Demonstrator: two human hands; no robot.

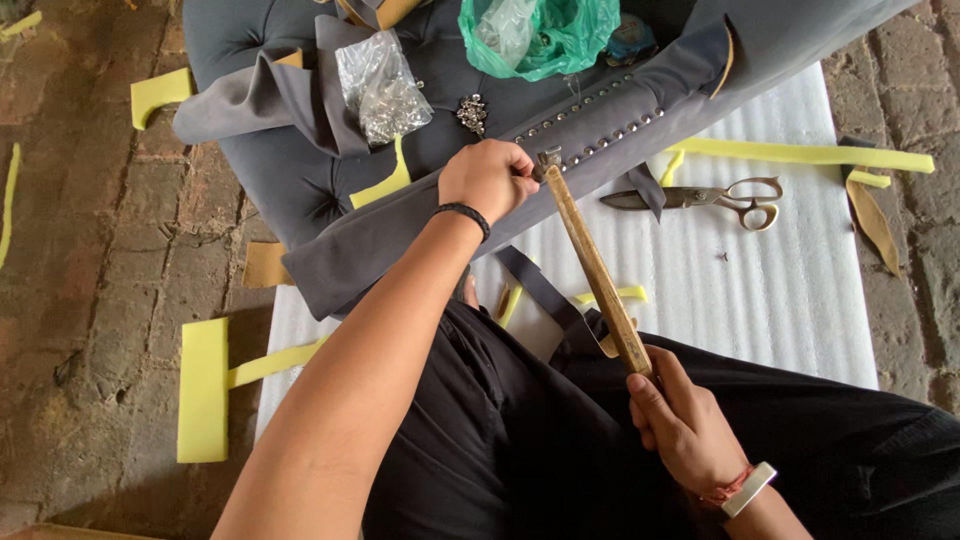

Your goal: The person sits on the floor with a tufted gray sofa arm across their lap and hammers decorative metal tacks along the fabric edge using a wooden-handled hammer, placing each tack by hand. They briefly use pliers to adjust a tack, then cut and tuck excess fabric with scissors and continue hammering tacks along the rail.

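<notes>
Left hand (487, 180): my fingers are curled together and pinched at their tips against the edge of the grey upholstered panel (420, 225), right where the hammer head (549, 158) meets the fabric; whatever small piece they pinch is hidden behind my knuckles, so I cannot tell what it is. A black band sits on that wrist. Right hand (680, 420): fingers wrapped tight round the lower end of the wooden hammer handle (597, 270), which slopes up and to the left from my lap to the panel edge. A white band and a red cord sit on that wrist. The head rests at the near end of two rows of metal studs (590, 135) that run along the grey strip toward the upper right. Farther up on the tufted grey cushion: a clear bag of metal studs (380, 85), a small loose heap of studs (472, 113) just beside it, and a green plastic bag (545, 35). To the right, large scissors (705, 197) lie on the white ribbed foam sheet (800, 290), well apart from both hands. Yellow foam offcuts (203, 388) lie scattered on the sheet and on the brick floor (90, 280). My legs, in black cloth, fill the bottom of the view.
</notes>
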